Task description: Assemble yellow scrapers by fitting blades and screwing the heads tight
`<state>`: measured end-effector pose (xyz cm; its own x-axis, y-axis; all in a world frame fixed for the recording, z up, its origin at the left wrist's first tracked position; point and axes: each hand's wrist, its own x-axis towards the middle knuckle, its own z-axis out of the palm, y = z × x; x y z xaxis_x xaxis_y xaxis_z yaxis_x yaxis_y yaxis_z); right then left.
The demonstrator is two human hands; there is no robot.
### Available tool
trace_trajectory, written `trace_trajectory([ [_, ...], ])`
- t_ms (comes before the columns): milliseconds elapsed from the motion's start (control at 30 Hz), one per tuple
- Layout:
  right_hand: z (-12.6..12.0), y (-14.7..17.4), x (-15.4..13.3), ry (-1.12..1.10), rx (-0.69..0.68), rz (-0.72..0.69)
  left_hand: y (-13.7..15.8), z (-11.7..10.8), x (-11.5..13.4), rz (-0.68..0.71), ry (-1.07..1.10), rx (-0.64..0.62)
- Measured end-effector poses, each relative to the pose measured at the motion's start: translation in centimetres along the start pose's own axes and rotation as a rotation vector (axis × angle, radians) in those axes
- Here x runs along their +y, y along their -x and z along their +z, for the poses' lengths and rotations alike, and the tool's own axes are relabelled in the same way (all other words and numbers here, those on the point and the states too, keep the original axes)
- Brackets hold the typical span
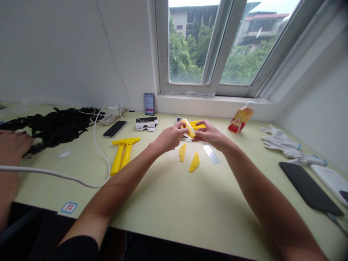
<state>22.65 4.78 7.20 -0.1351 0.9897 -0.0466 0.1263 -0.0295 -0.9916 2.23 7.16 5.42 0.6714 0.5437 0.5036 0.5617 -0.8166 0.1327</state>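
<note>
Between my left hand (172, 133) and my right hand (210, 133), a yellow scraper (186, 124) with a pale blade along its edge is held tilted above the table. Both sets of fingers are closed on it, and they hide its ends. Just behind it show yellow bars like scraper handles (199, 127), partly covered by my right hand. Below my hands lie two yellow plastic plates with small holes, a left plate (182, 152) and a right plate (194, 162). Thin metal blades (211, 154) rest beside them, under my right wrist.
Two yellow T-shaped scrapers (123, 154) lie left of my forearm. A white cable (95, 145), a phone (115, 129) and a black heap of strips (59, 125) are further left, near another person's hand (15, 145). Rightward are an orange pouch (240, 119) and white gloves (288, 145).
</note>
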Motion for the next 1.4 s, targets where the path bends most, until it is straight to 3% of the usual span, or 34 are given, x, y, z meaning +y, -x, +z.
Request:
trace_trajectory([
  [600, -0.4, -0.2, 0.0, 0.079, -0.030, -0.060, -0.1, -0.4, -0.3, 0.041, -0.007, -0.006],
  [700, -2.5, -1.2, 0.7, 0.333, 0.029, -0.082, -0.2, -0.5, -1.1, 0.006, 0.129, 0.056],
  [800, -6.0, -2.3, 2.3, 0.905, 0.070, -0.024, -0.3, -0.7, -2.0, -0.118, 0.414, 0.150],
  [967, -11.0, -3.0, 5.5, 1.093, 0.058, 0.124, -0.3, -0.9, -3.0, -0.382, 0.992, 0.152],
  [1100, -12.8, -3.2, 6.8, 1.066, 0.026, 0.102, -0.3, -0.5, -3.5, -0.416, 1.208, 0.209],
  [1233, -14.1, -2.6, 6.0, 0.942, -0.018, 0.017, -0.4, -0.5, -3.6, -0.393, 1.323, 0.234],
  [1400, -14.3, -0.6, 2.2, 0.372, 0.058, -0.158, -0.4, -0.8, -3.5, -0.414, 1.357, 0.245],
])
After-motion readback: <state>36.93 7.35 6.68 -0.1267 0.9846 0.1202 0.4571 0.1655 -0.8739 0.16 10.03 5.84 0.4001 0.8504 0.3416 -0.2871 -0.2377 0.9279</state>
